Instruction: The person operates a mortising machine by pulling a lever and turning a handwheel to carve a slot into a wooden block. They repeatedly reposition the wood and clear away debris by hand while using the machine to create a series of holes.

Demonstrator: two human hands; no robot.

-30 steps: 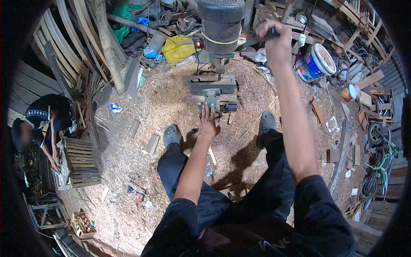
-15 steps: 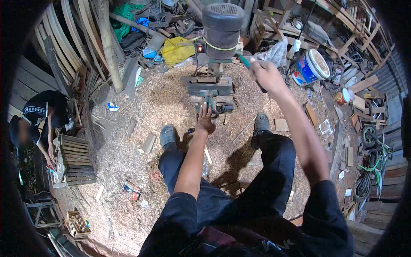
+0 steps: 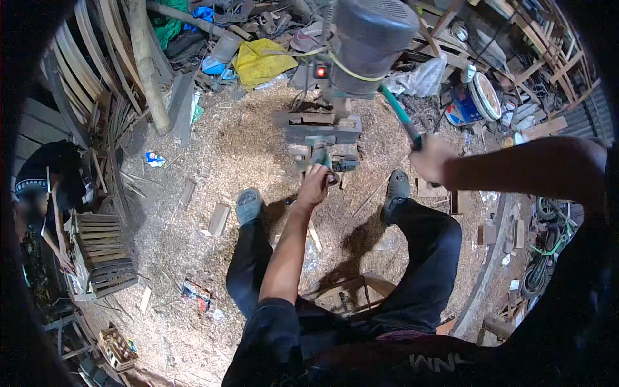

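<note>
A machine with a large dark motor housing (image 3: 371, 48) stands ahead of me, a red light glowing on its switch box (image 3: 321, 71). From its right side runs a long lever (image 3: 396, 108), green above and dark at the grip. My right hand (image 3: 431, 158) is closed round the lower end of that lever, slightly blurred. At the front of the machine, below the worktable with its wooden block (image 3: 319, 120), my left hand (image 3: 313, 187) is curled over a dark handwheel (image 3: 331, 178). The palm hides most of the wheel.
Wood shavings cover the floor (image 3: 213, 155). Another person (image 3: 55, 168) bends over a slatted wooden crate (image 3: 103, 251) at left. A yellow sack (image 3: 263, 62) lies behind the machine. A paint bucket (image 3: 465, 106) and a green small motorcycle (image 3: 548, 251) are at right.
My right hand has moved right and down in view, now lower on the lever. My left hand's fingers, stretched out before, have curled at the wheel. The view has shifted, so the machine appears tilted.
</note>
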